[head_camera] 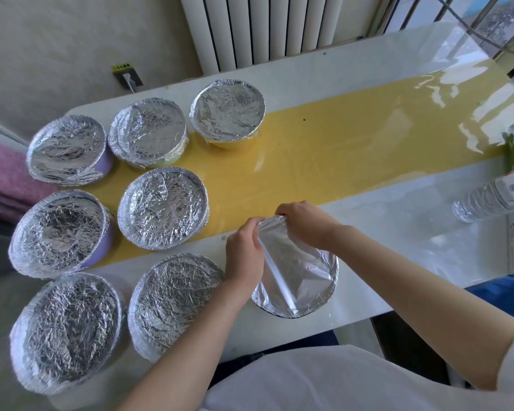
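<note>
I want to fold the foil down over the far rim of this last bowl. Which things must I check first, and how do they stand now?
1. Left hand and right hand both pinch the far edge of the foil: ok.
2. Foil crimped around the near and right rim: ok.
3. Far edge folded down: not ok, it is bunched and lifted.
4. Foil without tears: ok, only one long crease shows.
5. Left rim wrapped: cannot tell, the left hand hides it.
6. Gap to the nearest covered bowl: cannot tell, the left wrist overlaps it.
</note>
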`<state>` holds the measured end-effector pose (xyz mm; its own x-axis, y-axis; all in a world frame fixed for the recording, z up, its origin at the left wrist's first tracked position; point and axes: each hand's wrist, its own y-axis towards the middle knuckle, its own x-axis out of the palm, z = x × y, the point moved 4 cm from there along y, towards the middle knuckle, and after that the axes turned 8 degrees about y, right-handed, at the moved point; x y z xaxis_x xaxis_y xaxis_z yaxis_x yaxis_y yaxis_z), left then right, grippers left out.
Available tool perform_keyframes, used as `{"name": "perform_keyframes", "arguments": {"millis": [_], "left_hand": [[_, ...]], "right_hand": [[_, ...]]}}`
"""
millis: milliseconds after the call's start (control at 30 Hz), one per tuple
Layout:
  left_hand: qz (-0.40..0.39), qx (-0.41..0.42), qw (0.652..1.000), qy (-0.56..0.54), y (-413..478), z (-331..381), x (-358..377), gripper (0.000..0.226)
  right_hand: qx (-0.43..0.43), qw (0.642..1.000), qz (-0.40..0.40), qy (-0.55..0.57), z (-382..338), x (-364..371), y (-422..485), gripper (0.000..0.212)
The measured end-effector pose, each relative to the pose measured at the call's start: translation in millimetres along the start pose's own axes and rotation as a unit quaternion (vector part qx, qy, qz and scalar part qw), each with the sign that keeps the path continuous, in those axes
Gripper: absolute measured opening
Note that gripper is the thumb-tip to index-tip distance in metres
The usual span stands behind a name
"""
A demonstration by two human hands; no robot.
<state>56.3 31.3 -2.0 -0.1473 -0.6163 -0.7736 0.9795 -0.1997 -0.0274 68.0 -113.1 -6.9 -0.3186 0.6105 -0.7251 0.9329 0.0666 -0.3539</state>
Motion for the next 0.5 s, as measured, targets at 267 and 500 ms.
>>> {"name": "perform_keyframes", "arguments": {"millis": [267,500], "left_hand": [[0.013,-0.003,1.000,0.014,-3,5,-3,0.034],[-0.028,-0.013,0.999,0.031,-8,11,-5,0.041]], "right_hand": [[0.006,1.000,-0.027,-0.003,-9,1,1,0.047],[-0.026,0.999,-0.047,0.009,-9,2,-3,0.056]]}}
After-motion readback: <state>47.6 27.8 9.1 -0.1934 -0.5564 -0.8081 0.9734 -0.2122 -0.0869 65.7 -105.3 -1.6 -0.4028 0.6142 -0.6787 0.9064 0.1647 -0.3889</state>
